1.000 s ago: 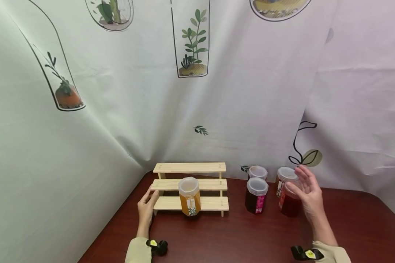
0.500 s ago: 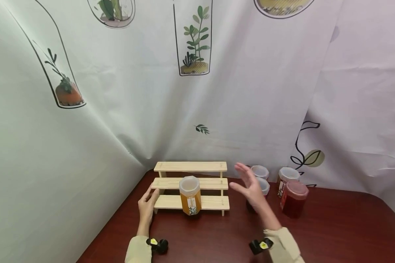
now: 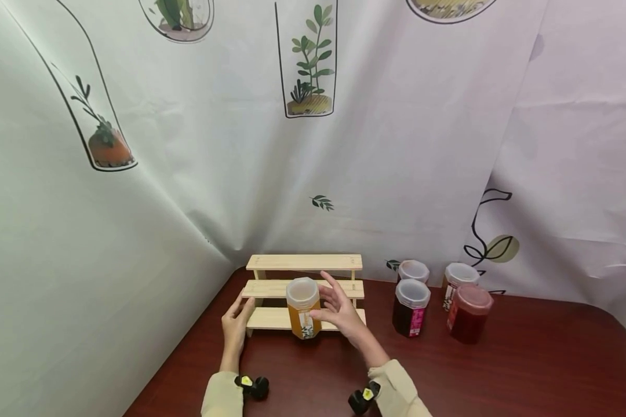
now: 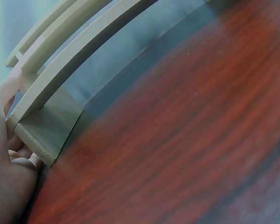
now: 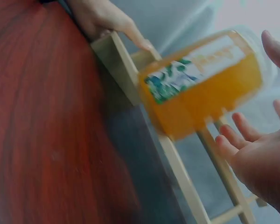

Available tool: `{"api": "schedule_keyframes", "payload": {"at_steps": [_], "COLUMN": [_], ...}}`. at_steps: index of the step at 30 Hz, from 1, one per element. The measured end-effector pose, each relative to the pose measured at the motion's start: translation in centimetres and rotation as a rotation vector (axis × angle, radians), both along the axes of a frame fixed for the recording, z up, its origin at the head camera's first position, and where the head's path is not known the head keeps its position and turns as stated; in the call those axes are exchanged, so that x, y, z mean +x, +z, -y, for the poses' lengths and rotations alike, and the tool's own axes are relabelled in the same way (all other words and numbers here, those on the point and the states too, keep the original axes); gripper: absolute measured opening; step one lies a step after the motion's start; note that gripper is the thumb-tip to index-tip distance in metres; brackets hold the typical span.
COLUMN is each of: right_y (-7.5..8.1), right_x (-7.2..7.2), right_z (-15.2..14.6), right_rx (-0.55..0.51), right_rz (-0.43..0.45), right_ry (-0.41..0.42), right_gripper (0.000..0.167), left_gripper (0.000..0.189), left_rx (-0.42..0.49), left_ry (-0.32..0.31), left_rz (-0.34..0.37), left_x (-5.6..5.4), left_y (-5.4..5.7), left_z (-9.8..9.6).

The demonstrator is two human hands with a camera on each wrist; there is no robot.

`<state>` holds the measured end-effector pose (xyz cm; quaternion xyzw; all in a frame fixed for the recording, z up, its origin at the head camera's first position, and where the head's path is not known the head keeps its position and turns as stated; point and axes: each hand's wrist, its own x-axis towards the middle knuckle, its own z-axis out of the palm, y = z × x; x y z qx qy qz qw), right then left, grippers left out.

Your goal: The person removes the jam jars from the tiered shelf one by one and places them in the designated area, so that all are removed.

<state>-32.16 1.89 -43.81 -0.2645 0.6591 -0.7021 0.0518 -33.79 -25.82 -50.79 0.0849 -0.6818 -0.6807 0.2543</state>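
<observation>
A pale wooden three-step shelf [image 3: 305, 262] stands on the table. My left hand [image 3: 234, 327] grips its left end, and in the left wrist view the fingers wrap round the shelf's end [image 4: 46, 126]. On the lowest step is a jar of orange-yellow contents [image 3: 304, 313] with a whitish lid and a printed label. Beside the jar's right side is my right hand [image 3: 341, 313], fingers spread and thumb toward the front. In the right wrist view a gap shows between that hand [image 5: 266, 149] and the jar [image 5: 210, 88].
Right of the shelf stand a dark jar with a pink label [image 3: 411, 310], another jar behind it [image 3: 413, 270], a red jar [image 3: 469, 315] and a jar with a whitish lid [image 3: 460, 273]. A patterned cloth [image 3: 422, 174] hangs behind the dark red table [image 3: 542, 359].
My right hand has moved left, from beside the red jar, past the dark jars, to the orange-yellow jar. My left hand keeps its place at the shelf's end.
</observation>
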Motion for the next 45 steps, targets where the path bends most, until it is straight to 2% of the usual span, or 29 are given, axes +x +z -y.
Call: {"api": "schedule_keyframes", "payload": {"at_steps": [8,17,26,32,37,45], "right_y": [-0.8,-0.1,-0.2,0.0,1.2,4.6], "right_x": [-0.1,-0.6,-0.2,0.2,0.4,1.1], "right_z": [1.5,1.8,1.4,0.8,0.0,-2.7], "right_rx": [0.025,0.120,0.058,0.030,0.030,-0.009], "right_rz": [-0.059,-0.128,-0.066,-0.050,-0.069,-0.111], "right_ry": [0.025,-0.041,-0.074,-0.133,-0.142,-0.212], "right_gripper": [0.096,0.085,0.082,0.080,0.079,0.081], "left_gripper": [0.051,0.051,0.053,0.054,0.052,0.054], "left_rx": [0.016,0.011,0.029,0.019,0.004,0.004], "left_ry": [0.001,0.011,0.005,-0.004,0.013,0.006], "left_rz": [-0.048,-0.018,-0.041,-0.026,-0.016,-0.011], "left_x": [-0.4,-0.4,-0.3,-0.4,-0.3,-0.2], "left_y": [0.0,-0.1,-0.1,-0.1,0.0,-0.1], "left_z": [-0.4,-0.4,-1.0,-1.0,-0.6,0.0]}}
